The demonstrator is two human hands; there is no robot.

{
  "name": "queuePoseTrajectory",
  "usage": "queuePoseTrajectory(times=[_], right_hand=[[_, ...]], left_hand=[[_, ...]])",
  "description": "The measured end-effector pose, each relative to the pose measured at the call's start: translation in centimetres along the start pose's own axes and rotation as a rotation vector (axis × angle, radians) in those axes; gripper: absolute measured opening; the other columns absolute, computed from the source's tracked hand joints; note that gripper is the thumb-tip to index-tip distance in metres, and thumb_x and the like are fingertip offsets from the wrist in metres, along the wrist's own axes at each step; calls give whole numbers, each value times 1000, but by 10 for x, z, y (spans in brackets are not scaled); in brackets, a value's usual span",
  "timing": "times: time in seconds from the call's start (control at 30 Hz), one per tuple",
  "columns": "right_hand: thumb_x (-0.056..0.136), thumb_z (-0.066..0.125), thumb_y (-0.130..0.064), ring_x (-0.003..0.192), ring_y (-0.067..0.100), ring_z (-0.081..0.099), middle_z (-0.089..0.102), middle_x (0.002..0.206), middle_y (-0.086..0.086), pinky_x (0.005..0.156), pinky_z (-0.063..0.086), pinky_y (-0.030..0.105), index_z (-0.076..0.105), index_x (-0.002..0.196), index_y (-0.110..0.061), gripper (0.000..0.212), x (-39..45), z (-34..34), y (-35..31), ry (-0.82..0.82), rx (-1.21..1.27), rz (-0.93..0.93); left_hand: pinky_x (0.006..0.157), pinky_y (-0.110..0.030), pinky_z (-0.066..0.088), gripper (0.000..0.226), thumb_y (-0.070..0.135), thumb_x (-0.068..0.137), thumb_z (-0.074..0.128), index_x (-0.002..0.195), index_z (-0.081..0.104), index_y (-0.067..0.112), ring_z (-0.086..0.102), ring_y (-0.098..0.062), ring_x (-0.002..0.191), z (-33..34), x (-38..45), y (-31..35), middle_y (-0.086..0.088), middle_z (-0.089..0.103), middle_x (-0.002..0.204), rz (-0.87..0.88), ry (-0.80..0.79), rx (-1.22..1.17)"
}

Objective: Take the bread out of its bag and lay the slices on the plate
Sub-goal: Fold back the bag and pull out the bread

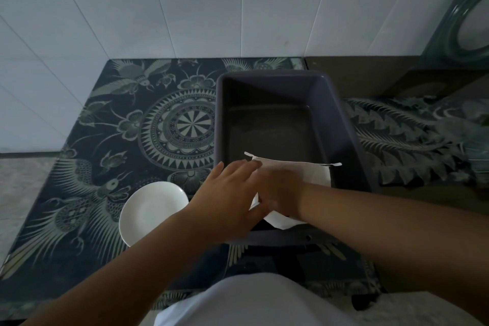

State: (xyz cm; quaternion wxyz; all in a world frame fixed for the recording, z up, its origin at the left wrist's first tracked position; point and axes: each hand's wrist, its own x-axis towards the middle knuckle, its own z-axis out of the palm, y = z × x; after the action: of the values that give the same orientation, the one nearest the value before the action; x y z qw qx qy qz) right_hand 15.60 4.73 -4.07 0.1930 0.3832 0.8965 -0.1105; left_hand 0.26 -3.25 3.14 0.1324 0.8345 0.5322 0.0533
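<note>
A white bread bag [315, 171] lies in the near end of a dark grey plastic bin [341, 119]. My right hand [280, 193] rests on top of the bag and seems to grip it. My left hand [227, 193] reaches over the bin's near left rim, fingers spread, touching the bag's left edge. An empty white plate [148, 209] sits on the patterned cloth to the left of the bin, partly under my left forearm. No bread is visible; the bag hides its contents.
The table carries a dark cloth [111, 119] printed with birds and a mandala. White tiled wall stands behind. A round-framed mirror or appliance [465, 21] stands at the far right. The table's left edge drops to a pale floor.
</note>
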Motion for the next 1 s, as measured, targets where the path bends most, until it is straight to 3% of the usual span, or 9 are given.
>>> queuePoseTrajectory(times=[0.1,0.33,0.5,0.57,0.67,0.73,0.8,0.9,1.0], right_hand=[[102,41,-17,119,29,54,57,129,16,103,39,38,51,128,-1,32,-2,-6,-5,-3,45,6],[97,43,-30,82,13,57,57,85,-6,80,46,30,61,89,-19,22,-31,-31,-5,68,58,-107],[97,45,-32,97,21,61,64,104,4,87,48,37,62,106,-14,26,-38,-43,-10,46,9,-59],[91,55,-32,90,28,65,66,93,6,70,48,38,64,102,-13,24,-41,-47,-9,54,51,13],[80,64,-36,64,24,60,47,61,-6,50,38,32,63,86,-19,18,-50,-51,-6,111,74,44],[79,67,-39,66,25,63,54,66,-3,49,37,31,65,89,-20,22,-55,-53,-3,139,59,68],[85,65,-35,84,31,67,68,90,10,58,44,37,65,101,-16,25,-56,-55,-4,125,28,67],[101,45,-33,114,26,57,59,128,15,96,39,33,52,129,-9,38,-57,-52,-4,-66,62,61],[93,51,-52,100,15,60,63,118,1,87,44,28,50,130,-21,49,-66,-62,0,107,114,19]], left_hand=[[114,-47,28,60,57,95,37,148,31,29,29,-16,143,1,4,-1,4,34,157,-8,24,4],[112,-43,33,60,52,89,51,143,40,28,36,-18,139,-2,4,0,2,43,151,22,67,-58],[114,-50,29,61,49,87,53,142,39,27,32,-17,140,-5,8,3,3,43,147,28,68,-107],[112,-47,30,61,49,86,54,141,39,27,38,-16,135,-6,8,4,4,44,144,27,75,-136],[109,-42,32,62,48,86,55,141,39,25,41,-14,132,-6,7,4,5,46,143,36,76,-164],[108,-37,32,65,47,85,55,143,36,24,41,-14,132,-6,7,4,4,46,145,41,69,-191],[111,-35,33,72,46,84,55,147,30,22,38,-16,136,-6,6,4,1,42,150,35,55,-232],[111,-42,37,78,41,85,60,151,24,18,33,-15,141,-6,7,4,0,35,155,18,25,-279],[115,-36,33,81,36,86,64,152,22,18,30,-13,142,-5,8,4,1,33,156,21,30,-318]])
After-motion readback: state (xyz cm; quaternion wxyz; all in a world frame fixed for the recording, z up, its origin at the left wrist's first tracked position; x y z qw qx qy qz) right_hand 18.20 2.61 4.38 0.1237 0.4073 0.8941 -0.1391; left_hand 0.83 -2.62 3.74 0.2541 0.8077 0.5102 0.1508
